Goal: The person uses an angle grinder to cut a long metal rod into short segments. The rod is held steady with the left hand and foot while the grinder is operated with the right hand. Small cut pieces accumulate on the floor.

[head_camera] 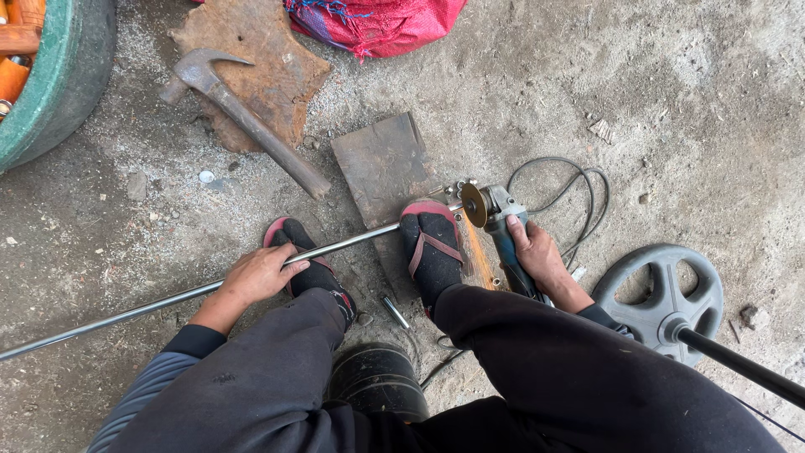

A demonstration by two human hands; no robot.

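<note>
1. A claw hammer (243, 117) lay head-up across a rusty brown slab (260, 63).
2. A red woven sack (377, 23) sat at the top edge — just beyond the slab.
3. A green tub (63, 80) filled the upper left corner.
4. A grey spoked wheel (662, 298) rested at right — a black rod (738, 362) ran from its hub.

My left hand (260, 275) presses the rod (159, 302) to the floor (688, 109); my right hand (537, 256) holds the grinder (503, 231) at its end, the hammer (243, 117) lying beyond.
</note>
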